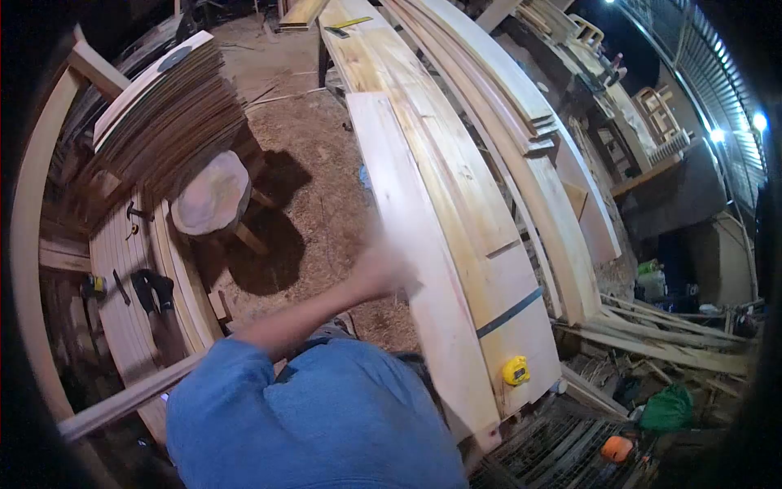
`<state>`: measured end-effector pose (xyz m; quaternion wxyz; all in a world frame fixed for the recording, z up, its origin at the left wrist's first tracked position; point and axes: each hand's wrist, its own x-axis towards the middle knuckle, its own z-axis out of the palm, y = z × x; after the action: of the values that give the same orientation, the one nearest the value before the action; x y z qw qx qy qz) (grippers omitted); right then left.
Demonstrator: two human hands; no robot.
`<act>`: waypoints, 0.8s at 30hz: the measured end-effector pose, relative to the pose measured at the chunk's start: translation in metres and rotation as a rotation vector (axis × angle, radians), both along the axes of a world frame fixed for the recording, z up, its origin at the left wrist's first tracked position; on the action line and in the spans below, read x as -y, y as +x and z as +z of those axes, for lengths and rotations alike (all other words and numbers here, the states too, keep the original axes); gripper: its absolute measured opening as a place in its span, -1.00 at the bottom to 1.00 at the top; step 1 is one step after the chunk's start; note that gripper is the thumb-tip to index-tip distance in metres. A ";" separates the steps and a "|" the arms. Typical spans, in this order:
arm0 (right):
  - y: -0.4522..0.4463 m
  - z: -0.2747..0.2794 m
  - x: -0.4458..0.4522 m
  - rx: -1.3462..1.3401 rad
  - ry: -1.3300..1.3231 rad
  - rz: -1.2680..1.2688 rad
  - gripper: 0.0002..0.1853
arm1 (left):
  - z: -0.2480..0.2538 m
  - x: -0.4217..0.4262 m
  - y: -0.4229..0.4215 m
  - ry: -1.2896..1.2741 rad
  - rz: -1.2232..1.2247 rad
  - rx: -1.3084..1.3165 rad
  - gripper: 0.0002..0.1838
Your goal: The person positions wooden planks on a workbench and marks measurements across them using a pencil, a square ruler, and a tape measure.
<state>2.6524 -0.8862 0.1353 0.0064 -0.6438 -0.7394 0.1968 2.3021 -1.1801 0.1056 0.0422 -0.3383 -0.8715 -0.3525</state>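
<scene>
My left hand (387, 265), smeared by motion, is over the edge of a long pale wooden board (423, 236). Its fingers cannot be made out. At the near end of that board, a small part of my right hand (489, 440) shows against the wood and seems to grip it; the rest is hidden behind my blue shirt. Beside the board lies a wider wooden panel (456, 163) crossed by a dark strip (509, 313). A yellow tape measure (516, 371) sits on the panel's near end, and a yellow-handled square (349, 27) lies at its far end.
Long planks (562, 236) lie to the right. On the left are a stack of thin boards (171, 98), a round-topped stool (210, 194) and a bench (122, 253) with a hammer (138, 213). A green bag (666, 407) and an orange object (617, 448) are at lower right.
</scene>
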 end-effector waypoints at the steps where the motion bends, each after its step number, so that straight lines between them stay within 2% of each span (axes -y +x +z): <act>1: 0.002 -0.024 -0.010 -0.207 0.052 0.106 -0.47 | -0.001 0.019 0.000 -0.006 0.139 0.077 -0.74; 2: 0.001 -0.044 -0.016 -0.407 0.081 0.227 -0.44 | -0.005 0.037 0.000 0.007 0.189 0.171 -0.71; 4: -0.037 -0.036 -0.016 -0.411 -0.031 0.233 -0.40 | -0.017 0.068 0.000 0.032 0.294 0.358 -0.63; 6: -0.077 -0.038 -0.019 -0.310 -0.033 0.194 -0.40 | -0.027 0.084 -0.002 -0.045 0.367 0.488 -0.59; 8: -0.127 -0.017 -0.005 -0.264 0.066 0.336 -0.45 | -0.033 0.090 -0.007 -0.032 0.403 0.553 -0.58; 10: -0.165 -0.031 -0.002 -0.508 0.013 0.508 -0.58 | -0.037 0.087 -0.007 0.061 0.390 0.568 -0.57; 12: -0.214 -0.001 0.019 -0.097 -0.022 0.616 -0.70 | -0.036 0.078 -0.009 0.069 0.349 0.607 -0.59; 14: -0.239 -0.045 0.015 -0.343 0.187 0.710 -0.81 | -0.045 0.072 -0.011 0.089 0.276 0.693 -0.61; 16: -0.271 -0.069 0.022 -0.285 0.420 0.709 -0.78 | -0.056 0.066 -0.019 0.143 0.213 0.677 -0.62; 19: -0.294 -0.088 0.032 -0.440 0.700 0.820 -0.78 | -0.083 0.062 -0.049 0.111 0.190 0.792 -0.64; 20: -0.297 -0.093 0.030 -0.447 0.657 0.797 -0.79 | -0.059 0.060 -0.067 0.087 0.157 0.846 -0.63; 22: -0.295 -0.105 0.023 -0.459 0.578 0.727 -0.80 | -0.081 0.062 -0.102 0.135 0.188 1.035 -0.57; 24: -0.301 -0.089 0.030 -0.572 0.403 0.609 -0.85 | -0.085 0.072 -0.143 0.242 0.207 1.148 -0.55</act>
<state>2.3515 -0.9160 0.0466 0.2769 -0.3031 -0.8870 0.2115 2.1595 -1.2517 0.0210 -0.3632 0.0002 -0.7371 -0.5699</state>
